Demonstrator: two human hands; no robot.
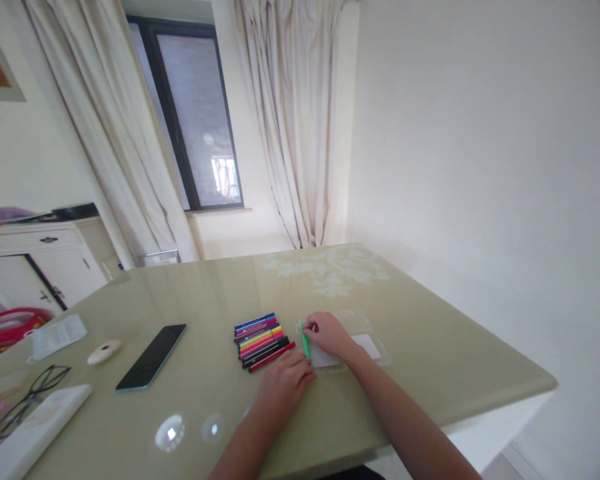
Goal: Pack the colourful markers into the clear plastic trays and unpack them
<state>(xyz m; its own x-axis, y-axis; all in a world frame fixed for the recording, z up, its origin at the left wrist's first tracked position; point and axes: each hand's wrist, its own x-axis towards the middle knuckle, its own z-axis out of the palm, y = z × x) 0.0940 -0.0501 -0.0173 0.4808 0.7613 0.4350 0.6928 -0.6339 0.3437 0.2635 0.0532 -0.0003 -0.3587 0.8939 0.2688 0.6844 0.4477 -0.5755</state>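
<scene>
A green marker stands out along the left side of a clear plastic case on the table. My right hand reaches over the case, thumb and forefinger pinching the marker's upper end. My left hand rests on the table just below, with its fingers stretched toward the marker's lower end; whether they touch it I cannot tell. Beside the left hand lies a row of several coloured markers, with a red marker nearest to the fingers. A white sheet shows inside the case.
To the left, a dark-screened phone lies on the greenish table. Farther left are a small whitish oval object, a face mask, eyeglasses and a long white object. A wall borders the table's right side.
</scene>
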